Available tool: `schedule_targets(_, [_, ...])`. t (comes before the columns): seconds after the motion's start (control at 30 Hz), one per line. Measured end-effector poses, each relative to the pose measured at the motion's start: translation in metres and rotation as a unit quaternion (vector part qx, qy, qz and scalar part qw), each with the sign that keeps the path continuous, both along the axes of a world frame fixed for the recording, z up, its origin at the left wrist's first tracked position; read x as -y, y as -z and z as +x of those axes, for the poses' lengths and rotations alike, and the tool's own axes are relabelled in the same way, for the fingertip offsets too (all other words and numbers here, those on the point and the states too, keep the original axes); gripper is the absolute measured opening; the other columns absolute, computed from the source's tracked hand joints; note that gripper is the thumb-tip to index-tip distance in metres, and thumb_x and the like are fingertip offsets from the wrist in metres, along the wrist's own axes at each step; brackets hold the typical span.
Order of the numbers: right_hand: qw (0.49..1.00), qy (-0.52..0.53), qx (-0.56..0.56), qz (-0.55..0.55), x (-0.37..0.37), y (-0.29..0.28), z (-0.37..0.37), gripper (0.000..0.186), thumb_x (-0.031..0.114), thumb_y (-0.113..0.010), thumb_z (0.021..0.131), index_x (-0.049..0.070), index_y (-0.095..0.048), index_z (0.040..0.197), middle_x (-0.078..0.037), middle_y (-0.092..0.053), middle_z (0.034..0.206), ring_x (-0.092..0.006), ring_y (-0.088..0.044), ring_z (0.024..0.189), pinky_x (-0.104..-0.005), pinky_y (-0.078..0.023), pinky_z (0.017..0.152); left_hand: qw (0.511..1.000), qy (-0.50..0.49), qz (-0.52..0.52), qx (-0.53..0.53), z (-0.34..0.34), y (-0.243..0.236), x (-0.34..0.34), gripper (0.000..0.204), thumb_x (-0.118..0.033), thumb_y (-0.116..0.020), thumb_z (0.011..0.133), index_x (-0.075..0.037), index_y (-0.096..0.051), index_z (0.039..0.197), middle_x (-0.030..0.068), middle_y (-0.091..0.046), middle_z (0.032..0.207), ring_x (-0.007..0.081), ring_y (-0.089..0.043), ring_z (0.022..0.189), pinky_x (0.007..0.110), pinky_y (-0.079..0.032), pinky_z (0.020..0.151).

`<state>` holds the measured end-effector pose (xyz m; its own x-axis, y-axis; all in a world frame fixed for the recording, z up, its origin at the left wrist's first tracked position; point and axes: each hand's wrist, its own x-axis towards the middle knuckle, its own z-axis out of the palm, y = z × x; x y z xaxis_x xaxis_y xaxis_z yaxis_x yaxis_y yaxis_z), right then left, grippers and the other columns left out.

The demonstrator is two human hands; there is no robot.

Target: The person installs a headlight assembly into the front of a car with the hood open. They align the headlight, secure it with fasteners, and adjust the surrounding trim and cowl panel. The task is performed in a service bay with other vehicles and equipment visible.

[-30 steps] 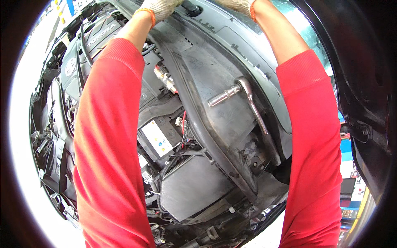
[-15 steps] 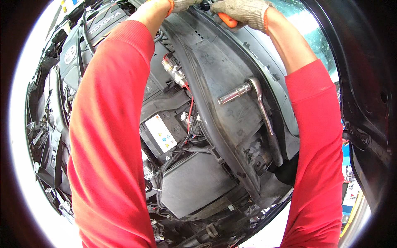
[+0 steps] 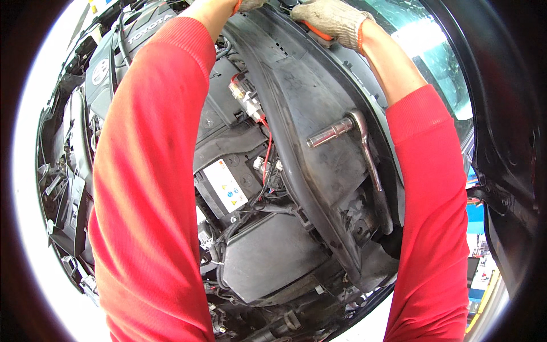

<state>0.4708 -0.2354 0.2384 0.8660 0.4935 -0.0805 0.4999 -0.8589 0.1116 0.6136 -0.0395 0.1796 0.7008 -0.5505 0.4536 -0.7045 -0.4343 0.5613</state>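
My right hand [image 3: 336,21], in a knitted work glove, is closed around a tool whose orange handle [image 3: 317,31] shows below its fingers. The tool's working end is out of sight, so its kind is unclear. Only the lower part of my gloved left hand [image 3: 249,4] enters at the top edge, with its fingers cut off. A small dark part [image 3: 288,2] lies between the two hands. Closer to me, a chrome ratchet wrench [image 3: 365,142] with a long socket rests on the dark cowl panel [image 3: 296,97].
Under my left arm lies the engine bay, with an engine cover [image 3: 105,68], a battery [image 3: 228,182] and a black box lid [image 3: 273,256]. A rubber seal [image 3: 279,142] runs along the cowl. Windscreen glass [image 3: 421,45] lies at upper right, a dark body panel [image 3: 507,114] beyond.
The view has shifted slightly, so the ratchet and battery appear a little to the right and lower. My right hand has turned slightly, and less of the orange handle shows.
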Motion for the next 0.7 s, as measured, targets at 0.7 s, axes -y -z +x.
schedule_targets(0.7, [0.994, 0.101, 0.030, -0.043, -0.012, 0.005, -0.002, 0.023, 0.016, -0.055, 0.107, 0.008, -0.076, 0.116, -0.017, -0.076, 0.084, -0.0327, -0.079, 0.080, -0.0487, -0.059, 0.070, 0.966, 0.067, 0.179, 0.173, 0.006, -0.021, 0.005, 0.054, -0.015, -0.084, 0.083, -0.007, -0.081, 0.137, 0.0187, -0.081, 0.131, 0.0356, -0.077, 0.122, 0.044, -0.061, 0.105])
